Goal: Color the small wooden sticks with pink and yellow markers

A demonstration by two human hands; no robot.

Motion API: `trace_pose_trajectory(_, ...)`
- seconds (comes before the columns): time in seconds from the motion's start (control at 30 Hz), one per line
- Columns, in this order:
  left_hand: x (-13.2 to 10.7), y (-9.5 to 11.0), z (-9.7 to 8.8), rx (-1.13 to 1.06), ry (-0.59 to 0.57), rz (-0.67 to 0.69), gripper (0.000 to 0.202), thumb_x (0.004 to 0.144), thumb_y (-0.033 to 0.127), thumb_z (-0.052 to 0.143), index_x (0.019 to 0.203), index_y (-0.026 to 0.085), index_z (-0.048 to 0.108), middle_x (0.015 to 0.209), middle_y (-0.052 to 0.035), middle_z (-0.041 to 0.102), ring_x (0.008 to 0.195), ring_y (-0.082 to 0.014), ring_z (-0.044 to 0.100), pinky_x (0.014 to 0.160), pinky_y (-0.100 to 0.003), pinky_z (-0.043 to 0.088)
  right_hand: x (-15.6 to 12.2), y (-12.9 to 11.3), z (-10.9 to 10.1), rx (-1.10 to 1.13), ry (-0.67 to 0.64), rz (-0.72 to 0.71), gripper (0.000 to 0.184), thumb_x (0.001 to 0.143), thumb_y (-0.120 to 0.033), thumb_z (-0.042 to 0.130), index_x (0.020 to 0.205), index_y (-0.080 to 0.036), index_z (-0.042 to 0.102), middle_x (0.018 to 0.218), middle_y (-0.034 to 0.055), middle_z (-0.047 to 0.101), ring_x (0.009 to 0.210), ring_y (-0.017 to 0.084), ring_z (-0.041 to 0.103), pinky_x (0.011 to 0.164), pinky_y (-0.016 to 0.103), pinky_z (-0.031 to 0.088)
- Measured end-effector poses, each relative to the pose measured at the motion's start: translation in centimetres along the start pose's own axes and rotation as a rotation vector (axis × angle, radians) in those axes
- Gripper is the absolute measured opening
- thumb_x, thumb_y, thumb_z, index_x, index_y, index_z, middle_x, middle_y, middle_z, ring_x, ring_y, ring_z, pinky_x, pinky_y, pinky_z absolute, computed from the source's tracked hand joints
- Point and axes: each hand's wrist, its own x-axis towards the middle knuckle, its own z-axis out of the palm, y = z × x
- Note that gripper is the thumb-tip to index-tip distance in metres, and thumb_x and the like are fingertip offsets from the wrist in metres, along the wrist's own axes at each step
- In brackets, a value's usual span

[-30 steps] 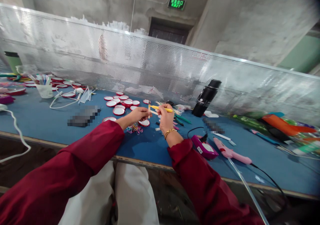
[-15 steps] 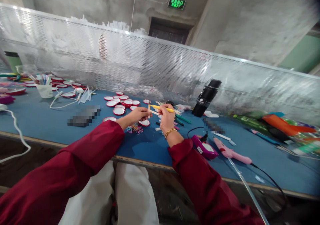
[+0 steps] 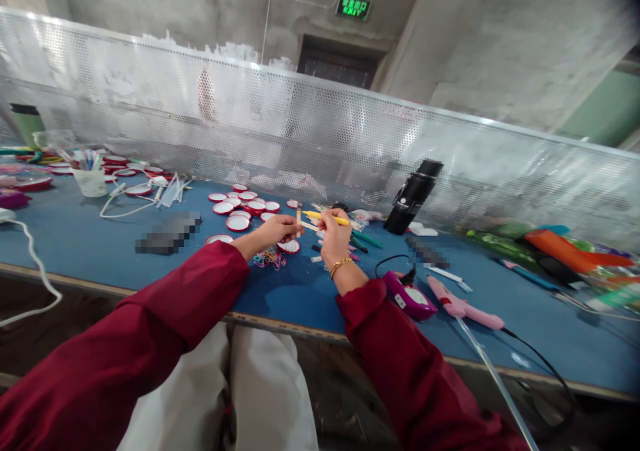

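Note:
Pinched upright in my left hand (image 3: 283, 229) is a small flat wooden stick (image 3: 299, 216), pale with a dark top end. My right hand (image 3: 335, 234), with a gold bracelet at the wrist, holds a yellow marker (image 3: 325, 218) like a pen. Its tip points left at the stick's upper part, close beside it; I cannot tell whether they touch. Below my left hand lie a heap of small coloured loops (image 3: 270, 257) and a red-rimmed white lid (image 3: 289, 246). More wooden sticks and pens lie behind and beneath my right hand, partly hidden by it.
Several red-rimmed lids (image 3: 237, 223) lie left of centre on the blue table (image 3: 295, 297). A black bottle (image 3: 414, 196) stands at the back right. Nearer are a purple device (image 3: 409, 295) and a pink glue gun (image 3: 463, 306) with its cord. A perforated metal panel (image 3: 320, 131) borders the back.
The yellow marker's tip has shifted very slightly right, away from the stick. The stick's top end looks darker. Both hands stay in nearly the same place.

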Motion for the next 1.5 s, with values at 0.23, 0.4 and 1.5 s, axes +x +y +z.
trace_pose_trajectory(0.23, -0.08, 0.15, 0.07, -0.007, 0.007, -0.004, 0.029, 0.072, 0.038, 0.068, 0.077, 0.011, 0.062, 0.059, 0.0021, 0.052, 0.047, -0.0050, 0.041, 0.047, -0.022, 0.031, -0.02, -0.11, 0.05, 0.037, 0.011, 0.026, 0.013, 0.070, -0.027, 0.061, 0.065, -0.020, 0.051, 0.053, -0.0065, 0.052, 0.051, 0.009, 0.047, 0.052, 0.023, 0.038)
trace_pose_trajectory(0.4, 0.03, 0.00, 0.04, -0.001, 0.000, -0.006, 0.028, 0.074, 0.038, 0.066, 0.078, 0.010, 0.062, 0.059, 0.0021, 0.051, 0.047, -0.0050, 0.041, 0.047, -0.022, 0.031, -0.07, -0.34, 0.07, 0.018, -0.002, 0.022, 0.012, 0.069, -0.027, 0.061, 0.066, -0.020, 0.052, 0.053, -0.0064, 0.053, 0.051, 0.009, 0.047, 0.052, 0.023, 0.038)
trace_pose_trajectory(1.5, 0.08, -0.11, 0.01, -0.002, 0.006, 0.000, 0.026, 0.074, 0.037, 0.066, 0.076, 0.011, 0.061, 0.058, 0.0026, 0.049, 0.046, -0.0052, 0.040, 0.047, -0.022, 0.030, -0.27, -0.22, -0.04, -0.042, -0.039, -0.021, 0.011, 0.070, -0.025, 0.059, 0.064, -0.020, 0.051, 0.053, -0.0063, 0.051, 0.052, 0.010, 0.047, 0.053, 0.023, 0.039)
